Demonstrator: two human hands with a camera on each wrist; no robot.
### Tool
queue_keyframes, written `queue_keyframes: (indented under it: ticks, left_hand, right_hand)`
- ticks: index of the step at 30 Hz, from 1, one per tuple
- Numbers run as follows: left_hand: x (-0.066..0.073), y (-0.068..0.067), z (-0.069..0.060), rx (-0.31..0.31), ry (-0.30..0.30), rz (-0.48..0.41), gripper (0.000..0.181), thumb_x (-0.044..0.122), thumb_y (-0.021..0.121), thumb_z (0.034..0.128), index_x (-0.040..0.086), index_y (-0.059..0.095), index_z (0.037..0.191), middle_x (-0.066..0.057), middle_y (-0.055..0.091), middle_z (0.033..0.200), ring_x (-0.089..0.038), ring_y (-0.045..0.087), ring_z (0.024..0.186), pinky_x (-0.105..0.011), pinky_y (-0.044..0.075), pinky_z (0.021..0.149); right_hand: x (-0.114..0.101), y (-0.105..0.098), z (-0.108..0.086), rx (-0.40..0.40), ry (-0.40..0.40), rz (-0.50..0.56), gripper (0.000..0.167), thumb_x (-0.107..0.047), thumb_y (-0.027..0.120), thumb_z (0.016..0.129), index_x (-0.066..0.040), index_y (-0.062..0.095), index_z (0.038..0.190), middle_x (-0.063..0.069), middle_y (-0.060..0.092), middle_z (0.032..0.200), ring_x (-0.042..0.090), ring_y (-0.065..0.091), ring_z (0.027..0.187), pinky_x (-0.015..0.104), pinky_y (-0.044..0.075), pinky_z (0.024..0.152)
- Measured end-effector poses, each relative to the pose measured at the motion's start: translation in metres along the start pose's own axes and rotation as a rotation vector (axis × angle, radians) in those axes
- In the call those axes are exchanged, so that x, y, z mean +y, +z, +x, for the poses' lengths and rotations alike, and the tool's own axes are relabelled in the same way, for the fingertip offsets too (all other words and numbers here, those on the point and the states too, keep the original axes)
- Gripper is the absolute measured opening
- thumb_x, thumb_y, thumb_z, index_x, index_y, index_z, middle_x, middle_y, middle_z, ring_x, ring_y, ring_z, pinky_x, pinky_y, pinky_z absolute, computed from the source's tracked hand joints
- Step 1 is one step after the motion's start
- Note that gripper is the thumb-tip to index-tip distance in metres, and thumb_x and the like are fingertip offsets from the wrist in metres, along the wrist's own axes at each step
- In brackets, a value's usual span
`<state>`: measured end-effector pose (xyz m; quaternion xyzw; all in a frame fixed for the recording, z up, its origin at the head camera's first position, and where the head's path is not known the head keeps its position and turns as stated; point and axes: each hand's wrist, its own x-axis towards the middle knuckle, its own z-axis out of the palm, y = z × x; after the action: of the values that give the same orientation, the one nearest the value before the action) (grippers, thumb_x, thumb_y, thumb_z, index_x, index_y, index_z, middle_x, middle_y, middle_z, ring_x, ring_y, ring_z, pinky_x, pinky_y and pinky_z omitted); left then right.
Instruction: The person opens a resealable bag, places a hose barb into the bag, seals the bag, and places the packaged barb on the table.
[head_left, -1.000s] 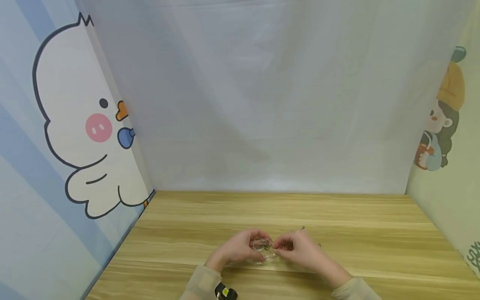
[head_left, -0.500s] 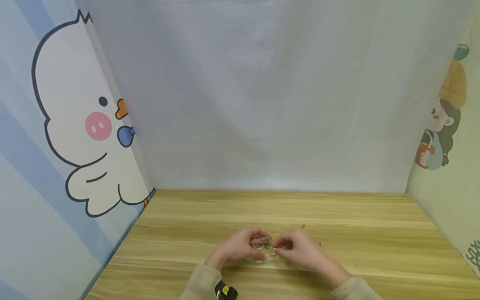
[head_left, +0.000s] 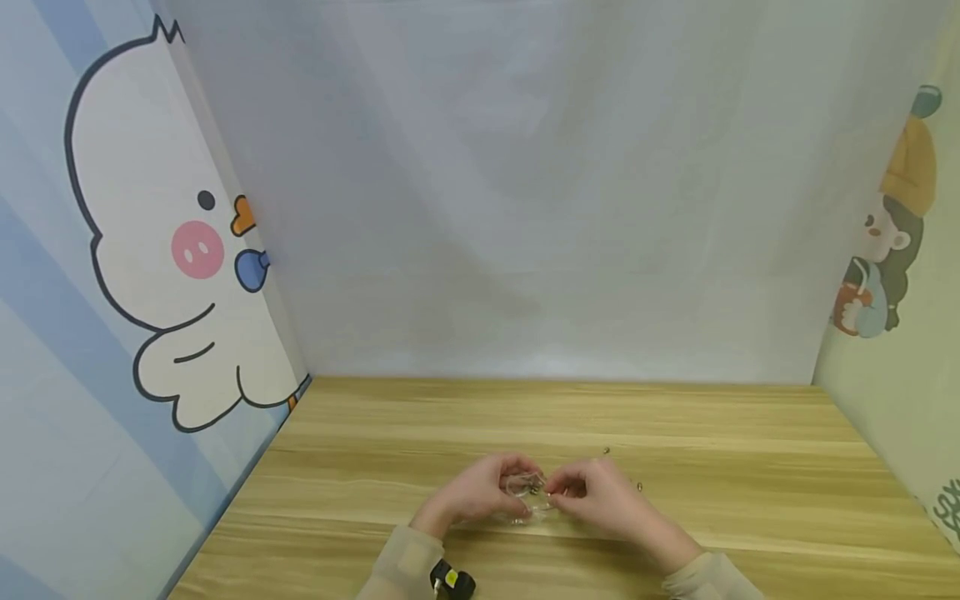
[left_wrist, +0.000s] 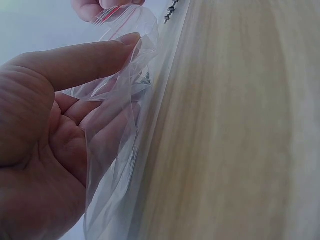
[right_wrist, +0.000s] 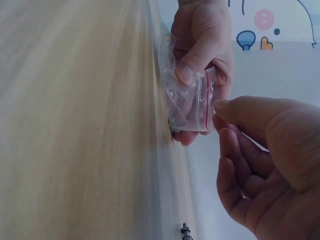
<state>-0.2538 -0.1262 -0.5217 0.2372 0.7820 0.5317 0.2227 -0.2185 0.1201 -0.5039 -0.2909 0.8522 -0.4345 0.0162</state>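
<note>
A clear plastic zip bag (right_wrist: 192,102) with a red stripe along its mouth is held between the hands, low over the table. My left hand (head_left: 483,493) grips its body, the thumb pressing the film against the fingers in the left wrist view (left_wrist: 55,110). Small metal pieces (head_left: 534,490) show in or behind the bag near the left fingers. My right hand (head_left: 600,498) pinches the bag's striped edge between thumb and forefinger, plain in the right wrist view (right_wrist: 260,150). Whether the right fingers also hold a small piece, I cannot tell.
Two small metal pieces lie on the wooden table (head_left: 450,417), one (head_left: 607,451) beyond the right hand and another (head_left: 640,486) beside it. A black object with a yellow mark (head_left: 453,581) sits by the left sleeve. A grey-white sheet (head_left: 555,208) stands behind the table.
The head view has shifted slightly, so the table sits a little higher in it. Both hands keep their hold on the bag, with hardly any visible movement.
</note>
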Motion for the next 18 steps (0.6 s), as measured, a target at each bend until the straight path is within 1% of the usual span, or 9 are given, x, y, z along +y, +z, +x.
queue_keyframes:
  ticks: [9, 18]
  left_hand:
    - [0.0009, -0.0007, 0.0012, 0.003, -0.003, 0.020, 0.054, -0.003, 0.087, 0.0833, 0.013, 0.068, 0.132, 0.004, 0.073, 0.124, -0.015, 0.068, 0.117, -0.029, 0.056, 0.101]
    - [0.0005, -0.0005, 0.0008, 0.001, 0.004, 0.026, 0.054, -0.003, 0.087, 0.0823, 0.012, 0.068, 0.130, 0.003, 0.074, 0.123, -0.015, 0.069, 0.115, -0.029, 0.057, 0.099]
  right_hand:
    - [-0.0032, -0.0011, -0.0004, 0.002, 0.024, -0.006, 0.006, -0.009, 0.081, 0.094, -0.008, 0.081, 0.100, -0.010, 0.074, 0.088, 0.004, 0.063, 0.074, 0.025, 0.056, 0.065]
    - [-0.0011, -0.0007, -0.0011, 0.010, 0.011, 0.006, 0.006, -0.007, 0.082, 0.093, -0.008, 0.081, 0.099, -0.010, 0.074, 0.089, 0.004, 0.063, 0.075, 0.025, 0.057, 0.067]
